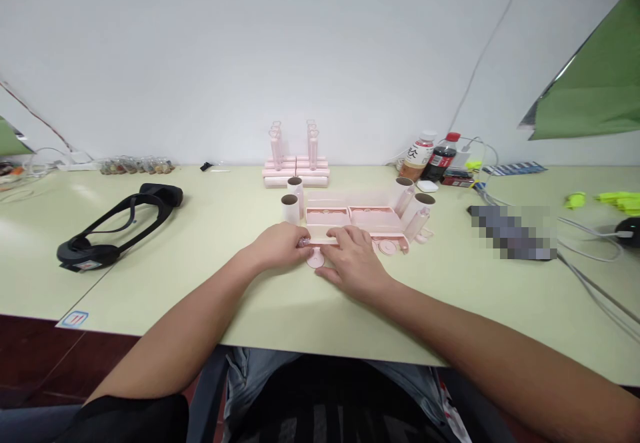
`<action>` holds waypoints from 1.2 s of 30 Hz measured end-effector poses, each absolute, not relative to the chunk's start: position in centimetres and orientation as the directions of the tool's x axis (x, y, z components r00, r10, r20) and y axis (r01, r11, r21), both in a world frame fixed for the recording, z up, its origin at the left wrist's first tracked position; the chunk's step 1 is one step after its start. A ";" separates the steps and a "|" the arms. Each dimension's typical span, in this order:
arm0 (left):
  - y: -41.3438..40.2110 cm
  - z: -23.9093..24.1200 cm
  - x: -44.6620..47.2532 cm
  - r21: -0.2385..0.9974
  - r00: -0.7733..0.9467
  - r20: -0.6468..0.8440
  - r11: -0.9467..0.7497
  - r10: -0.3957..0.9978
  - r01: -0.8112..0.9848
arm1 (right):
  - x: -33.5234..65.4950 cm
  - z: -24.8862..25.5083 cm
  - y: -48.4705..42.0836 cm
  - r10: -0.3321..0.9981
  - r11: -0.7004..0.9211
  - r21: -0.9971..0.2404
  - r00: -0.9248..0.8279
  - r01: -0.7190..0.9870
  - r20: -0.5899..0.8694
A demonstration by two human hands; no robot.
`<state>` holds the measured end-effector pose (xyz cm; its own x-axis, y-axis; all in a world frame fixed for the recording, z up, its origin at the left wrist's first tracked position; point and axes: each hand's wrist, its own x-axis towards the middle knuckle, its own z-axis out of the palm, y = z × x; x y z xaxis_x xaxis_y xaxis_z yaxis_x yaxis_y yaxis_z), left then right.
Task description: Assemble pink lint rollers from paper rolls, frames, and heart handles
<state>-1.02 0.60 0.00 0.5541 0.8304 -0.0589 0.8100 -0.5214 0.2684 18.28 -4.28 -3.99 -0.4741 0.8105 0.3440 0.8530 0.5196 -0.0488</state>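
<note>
My left hand [283, 246] is closed, thumb and fingers around the left end of a pale pink lint roller cover [323, 235]. A small clear piece shows at its fingertips. My right hand [357, 263] has its fingers curled over the same cover farther right, its thumb lower and apart. Between the hands a round pink disc [315, 258] lies on the table. Just beyond are open pink covers [375, 220], white paper rolls with brown cores [425, 206], and pink handles [417, 223]. Another pink disc [387, 247] lies right of my right hand.
Stacked pink lint rollers [296, 175] with upright handles stand by the wall. Two drink bottles [443, 156] are at the back right. A black headset [120, 230] lies left; a blurred dark object [515, 233] and white cables [595, 243] lie right.
</note>
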 end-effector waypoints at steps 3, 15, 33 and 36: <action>0.5 0.1 -1.0 0.299 0.567 -0.073 -0.525 0.820 0.797 | 17.8 -4.1 -4.1 0.826 0.503 -0.047 -0.463 0.863 0.321; 0.6 -0.1 -1.3 0.343 0.595 -0.120 -0.529 0.794 0.776 | 17.6 -5.1 -3.3 0.867 0.484 -0.167 -0.444 0.859 0.226; 0.7 -0.8 -1.0 0.327 0.544 -0.089 -0.491 0.834 0.807 | 19.0 -5.2 -2.9 0.793 0.543 -0.187 -0.428 0.818 0.433; 0.6 -1.0 -0.8 0.330 0.525 -0.070 -0.477 0.848 0.815 | 19.7 -5.0 -2.9 0.817 0.520 -0.199 -0.415 0.831 0.401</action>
<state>-0.75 0.63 -1.00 0.5249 0.8483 -0.0700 0.8146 -0.4768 0.3302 19.71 -2.86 -5.00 -0.4146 0.8168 0.4012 0.8308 0.5196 -0.1994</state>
